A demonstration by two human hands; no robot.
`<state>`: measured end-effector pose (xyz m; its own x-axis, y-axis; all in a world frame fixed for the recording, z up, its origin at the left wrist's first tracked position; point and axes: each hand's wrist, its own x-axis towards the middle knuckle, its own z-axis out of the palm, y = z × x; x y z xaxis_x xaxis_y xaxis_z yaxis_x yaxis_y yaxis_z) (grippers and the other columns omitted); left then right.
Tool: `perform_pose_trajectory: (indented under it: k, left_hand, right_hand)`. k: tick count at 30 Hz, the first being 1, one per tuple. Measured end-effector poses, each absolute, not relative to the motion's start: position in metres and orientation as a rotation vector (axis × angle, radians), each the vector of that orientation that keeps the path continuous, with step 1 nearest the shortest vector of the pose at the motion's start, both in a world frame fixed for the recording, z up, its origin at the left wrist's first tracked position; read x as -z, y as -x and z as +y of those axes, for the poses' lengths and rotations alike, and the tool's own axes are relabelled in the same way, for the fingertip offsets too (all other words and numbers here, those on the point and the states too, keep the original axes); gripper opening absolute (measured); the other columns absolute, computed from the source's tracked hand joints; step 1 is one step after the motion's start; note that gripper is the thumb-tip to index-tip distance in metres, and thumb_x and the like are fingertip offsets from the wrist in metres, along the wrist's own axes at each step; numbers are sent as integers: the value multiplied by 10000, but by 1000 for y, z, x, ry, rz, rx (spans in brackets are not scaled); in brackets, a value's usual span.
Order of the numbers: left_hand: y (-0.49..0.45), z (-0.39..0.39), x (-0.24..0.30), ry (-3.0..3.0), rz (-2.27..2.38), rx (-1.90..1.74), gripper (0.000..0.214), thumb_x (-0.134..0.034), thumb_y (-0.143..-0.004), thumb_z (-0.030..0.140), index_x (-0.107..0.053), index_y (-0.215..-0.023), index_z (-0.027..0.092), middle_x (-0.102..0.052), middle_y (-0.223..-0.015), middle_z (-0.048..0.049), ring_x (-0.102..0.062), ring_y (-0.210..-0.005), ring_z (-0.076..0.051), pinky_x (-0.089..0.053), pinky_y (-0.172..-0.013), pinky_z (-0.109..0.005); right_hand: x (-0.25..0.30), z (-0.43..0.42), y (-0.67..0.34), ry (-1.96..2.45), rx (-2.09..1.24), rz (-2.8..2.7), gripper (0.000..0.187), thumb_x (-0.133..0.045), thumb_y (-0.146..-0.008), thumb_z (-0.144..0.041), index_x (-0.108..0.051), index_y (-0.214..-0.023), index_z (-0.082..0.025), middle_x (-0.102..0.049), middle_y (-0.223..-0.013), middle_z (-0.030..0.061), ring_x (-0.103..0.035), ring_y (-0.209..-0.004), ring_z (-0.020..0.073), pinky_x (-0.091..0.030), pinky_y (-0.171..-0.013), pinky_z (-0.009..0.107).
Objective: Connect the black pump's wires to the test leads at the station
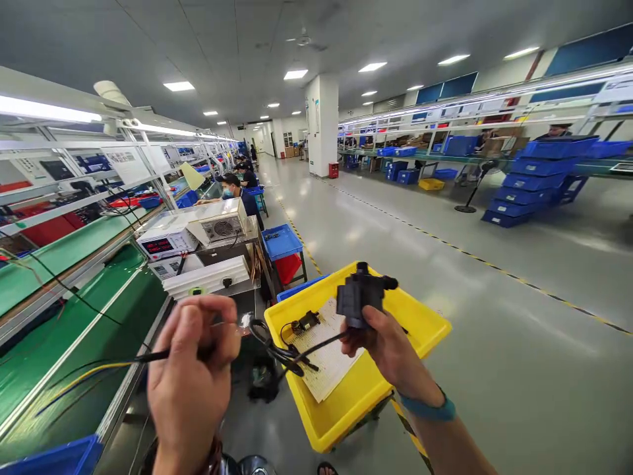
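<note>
**Pump in hand over the tray**

Our right hand [390,353] is clamped round the base of a black pump [360,298], holding it upright above the yellow tray [420,318], at about 6 o'clock in the view. A blue wristband [428,409] sits on that wrist. The pump's black cable [277,348] loops off toward 9 o'clock, over the tray's near-left rim.

Our left hand [190,369], at 7 o'clock, is closed in a pinch on a thin black lead [153,357] that runs out to 9 o'clock. The hands are apart.

In the tray lies a printed sheet [329,363], with a small black part [305,322] at its 11 o'clock corner.

At 9 o'clock runs a green belt [74,330]. At 11 o'clock stand a meter [165,241], a blue bin [281,241] and a seated person [232,188]. Blue crates [534,185] are stacked at 2 o'clock.
</note>
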<state>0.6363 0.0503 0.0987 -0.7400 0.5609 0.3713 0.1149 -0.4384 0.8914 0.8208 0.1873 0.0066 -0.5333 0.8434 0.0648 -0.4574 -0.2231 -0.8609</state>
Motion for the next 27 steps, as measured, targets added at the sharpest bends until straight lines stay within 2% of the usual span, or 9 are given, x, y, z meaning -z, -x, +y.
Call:
perform_pose_trajectory:
  k: [7,12,13,16,18,20,22,24,27]
  left_hand:
    - [-638,132,-35,-792,1261,-1850,480,-739,-784,605,-638,-756,137,-549,-669,14,-309,-432,-13,-201,-420,-168]
    - [-642,168,-10,-850,1062,-1518,523,-686,-815,667,-600,-800,152,-535,-715,25,-291,-441,-11,-194,-433,-184]
    - [-644,175,-11,-882,1020,-1474,530,-660,-830,681,-593,-810,155,-533,-722,23,-305,-453,-19,-216,-441,-190]
    - [-659,195,-17,-956,889,-1399,592,-588,-833,756,-585,-864,166,-549,-777,0,-392,-530,-63,-346,-512,-228]
    - [-672,208,-18,-995,839,-1392,629,-520,-847,790,-591,-925,170,-546,-814,-19,-454,-624,-108,-421,-603,-270]
    - [-684,217,-14,-1056,852,-1412,620,-413,-913,763,-591,-987,174,-549,-862,-43,-491,-728,-150,-459,-705,-312]
    - [-689,222,-9,-1170,876,-1390,575,-352,-970,694,-578,-1059,173,-575,-964,-90,-531,-850,-188,-479,-815,-358]
    - [-687,221,-6,-1353,866,-1280,504,-376,-994,614,-566,-1117,164,-584,-1091,-149,-560,-994,-232,-482,-926,-412]
    - [-665,219,-8,-1660,805,-1020,479,-524,-951,529,-565,-1222,137,-566,-1229,-210,-552,-1159,-303,-459,-1031,-487]
  right_hand:
    - [43,197,-851,929,-1650,-901,675,-836,-605,-753,-707,-831,-130,-727,-727,135,-680,-628,246,-584,-576,315]
    - [65,191,-844,1007,-1579,-716,623,-856,-595,-718,-710,-831,-160,-693,-625,88,-492,-411,119,-386,-392,206]
    - [65,190,-839,995,-1559,-705,606,-859,-595,-707,-726,-841,-169,-706,-650,95,-511,-425,126,-397,-399,208]
    - [59,187,-817,889,-1503,-641,610,-849,-570,-707,-775,-927,-217,-764,-866,131,-709,-740,277,-595,-633,360]
    - [57,184,-799,833,-1426,-558,676,-849,-539,-707,-776,-1052,-274,-770,-953,113,-716,-921,340,-601,-832,488]
    - [59,180,-785,847,-1318,-460,756,-850,-513,-712,-753,-1149,-316,-773,-938,98,-710,-954,363,-564,-919,547]
    - [65,173,-774,914,-1224,-352,829,-853,-474,-715,-735,-1196,-325,-770,-930,107,-695,-987,392,-546,-937,572]
    - [71,164,-768,982,-1171,-273,850,-833,-465,-728,-728,-1203,-320,-761,-935,125,-675,-1007,418,-551,-893,590]
    - [72,149,-771,1007,-1163,-275,681,-738,-581,-762,-739,-1108,-330,-735,-912,120,-672,-922,399,-562,-794,592]
